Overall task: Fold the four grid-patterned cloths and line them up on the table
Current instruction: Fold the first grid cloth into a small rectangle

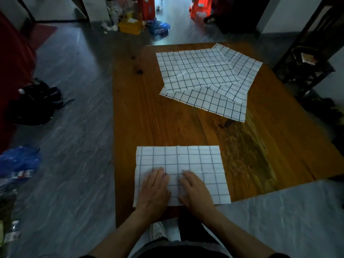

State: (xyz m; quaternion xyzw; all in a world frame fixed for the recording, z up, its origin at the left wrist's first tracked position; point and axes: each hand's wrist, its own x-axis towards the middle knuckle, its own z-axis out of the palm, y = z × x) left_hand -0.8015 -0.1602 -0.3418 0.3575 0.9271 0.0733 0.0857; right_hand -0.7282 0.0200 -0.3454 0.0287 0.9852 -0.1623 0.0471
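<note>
**Both hands flat on a folded grid cloth**

Head view: a brown wooden table [167, 118] holds a folded white cloth with dark grid lines [202, 164] at its near edge. The left hand [153, 190] and right hand [196, 190] press it, fingers straight and close together. Three unfolded grid cloths [195, 71] overlap at the table's far side.

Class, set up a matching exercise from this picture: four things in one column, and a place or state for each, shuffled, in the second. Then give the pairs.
Things:
1. near cloth
2. pile of spread cloths
3. hands: left hand, right hand
4. yellow box

Places or states:
A. on the floor beyond the table
B. overlapping at the table's far right
C. resting flat, side by side, on a cloth
D. alone at the table's near edge

Pairs: 1-D, 2-B, 3-C, 4-A
</note>
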